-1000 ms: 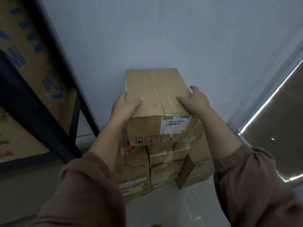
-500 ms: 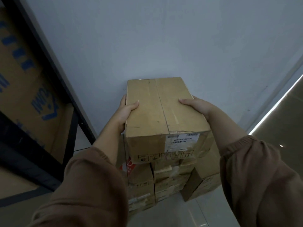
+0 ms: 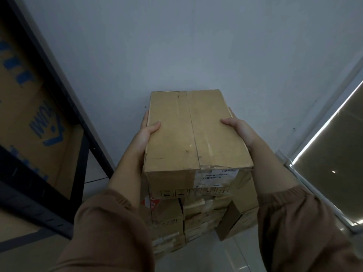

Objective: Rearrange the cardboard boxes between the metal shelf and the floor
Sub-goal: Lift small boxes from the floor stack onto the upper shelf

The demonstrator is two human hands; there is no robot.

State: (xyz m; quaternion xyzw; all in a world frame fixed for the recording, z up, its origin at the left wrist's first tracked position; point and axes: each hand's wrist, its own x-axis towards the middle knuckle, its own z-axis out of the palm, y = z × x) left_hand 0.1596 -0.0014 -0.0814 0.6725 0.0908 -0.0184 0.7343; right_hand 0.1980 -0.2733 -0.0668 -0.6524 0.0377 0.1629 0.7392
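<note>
I hold a plain brown cardboard box (image 3: 193, 138) with a white barcode label on its near face. My left hand (image 3: 146, 135) grips its left side, thumb on top. My right hand (image 3: 238, 129) grips its right side, thumb on top. The box is above a stack of several cardboard boxes (image 3: 196, 214) that stands on the floor against the wall; whether it rests on the stack I cannot tell. The dark metal shelf (image 3: 37, 177) is at the left, with a large box printed in blue (image 3: 33, 118) on it.
A pale wall (image 3: 176, 46) is right behind the stack. A window with a closed blind (image 3: 334, 158) is at the right. Light floor tiles (image 3: 225, 256) show in front of the stack. Brown sleeves cover both my forearms.
The box in my hands has come toward me and looks larger in view. Both hands slid further along its sides. The view has tilted slightly.
</note>
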